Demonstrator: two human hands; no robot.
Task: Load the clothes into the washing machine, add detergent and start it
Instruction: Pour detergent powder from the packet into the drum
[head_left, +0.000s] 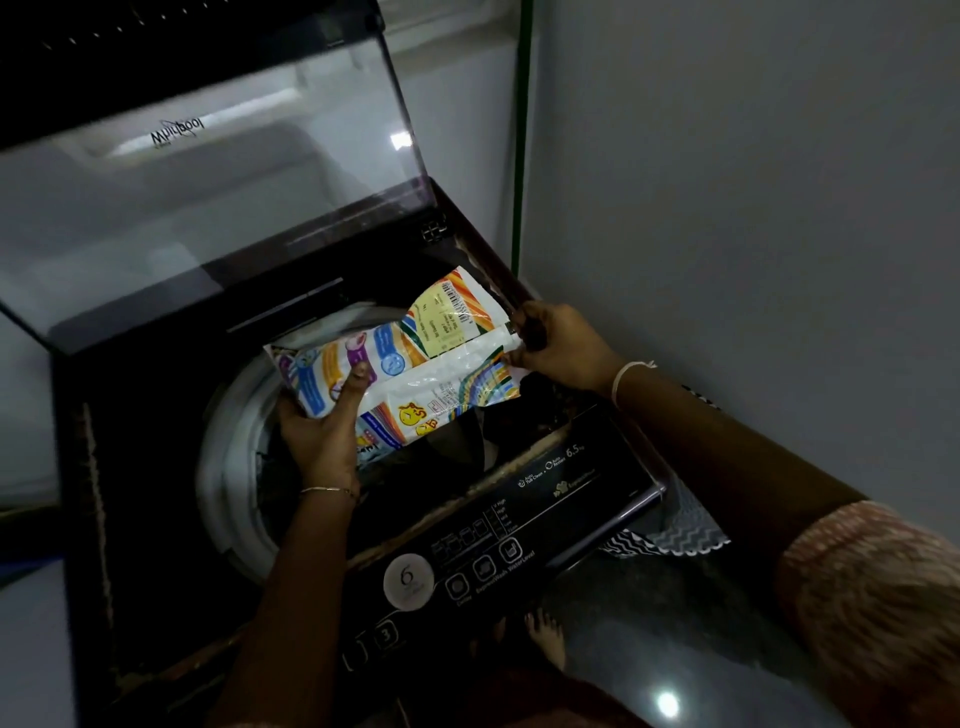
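A colourful detergent packet (415, 358) lies across the open mouth of the top-load washing machine (150, 467). My left hand (322, 426) grips its lower left end, thumb on top. My right hand (556, 345) pinches the packet's right end near the machine's rim. Dark clothes (498, 421) show in the drum (228, 462) below the packet. The glass lid (208, 197) stands raised behind.
The control panel (483, 551) with its buttons runs along the machine's near edge. A grey wall (753, 208) stands close on the right. A zigzag-patterned cloth (670, 535) hangs beside the machine. My bare foot (545, 634) stands on the shiny floor below.
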